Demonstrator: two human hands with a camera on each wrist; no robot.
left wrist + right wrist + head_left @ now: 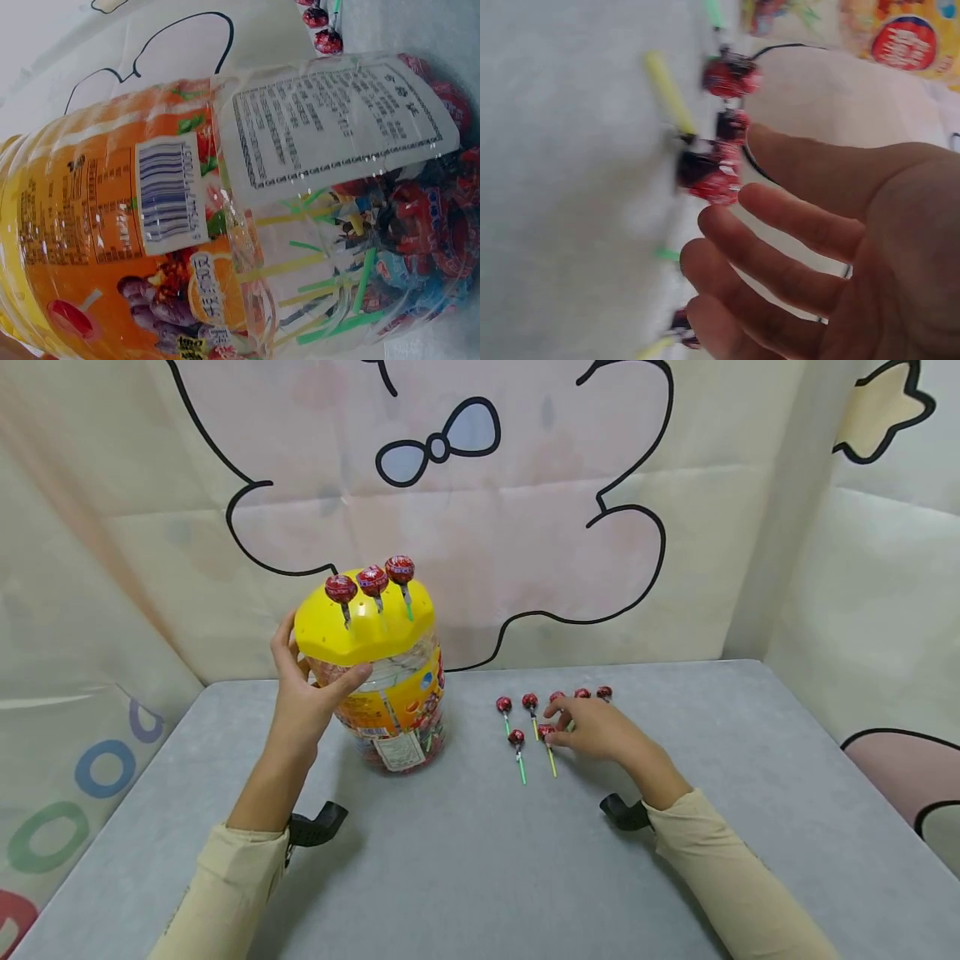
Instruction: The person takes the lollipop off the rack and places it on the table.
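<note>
A clear plastic jar (390,702) with a yellow lid (367,618) stands on the grey table (480,868), tilted a little. Three red lollipops (372,581) are stuck upright in the lid. My left hand (303,702) grips the jar's left side just under the lid, thumb across the front. The left wrist view is filled by the jar (225,210), its labels and the wrapped lollipops inside. Several loose red lollipops (517,739) lie right of the jar. My right hand (592,731) hovers over them, fingers spread (780,217), fingertips by one lollipop (546,731) (712,180).
A pale cloth backdrop (525,527) with black cartoon outlines hangs behind and beside the table. Bare grey tabletop lies in front of the jar and to the far right.
</note>
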